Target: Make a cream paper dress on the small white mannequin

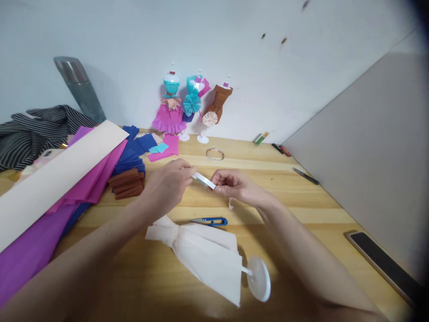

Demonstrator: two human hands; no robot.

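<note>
A narrow, shiny white strip (204, 180) stretches between my two hands above the table. My left hand (169, 185) pinches its left end, and the fingers of my right hand (234, 185) close on its right end. Below my right hand there is a small pale scrap (231, 203). Nearer to me, a small mannequin in a cream paper dress (204, 250) lies on its side, its white round base (259, 278) pointing right. Blue thread snips (210, 221) lie between the dress and my hands.
Three dressed mannequins (169, 116) stand against the wall. Coloured paper sheets (97, 179) and folded brown paper (127, 183) fill the left side, near a tumbler (80, 87). A ring-shaped bracelet (215, 154), a craft knife (305, 175) and a phone (378, 264) lie on the table (295, 241).
</note>
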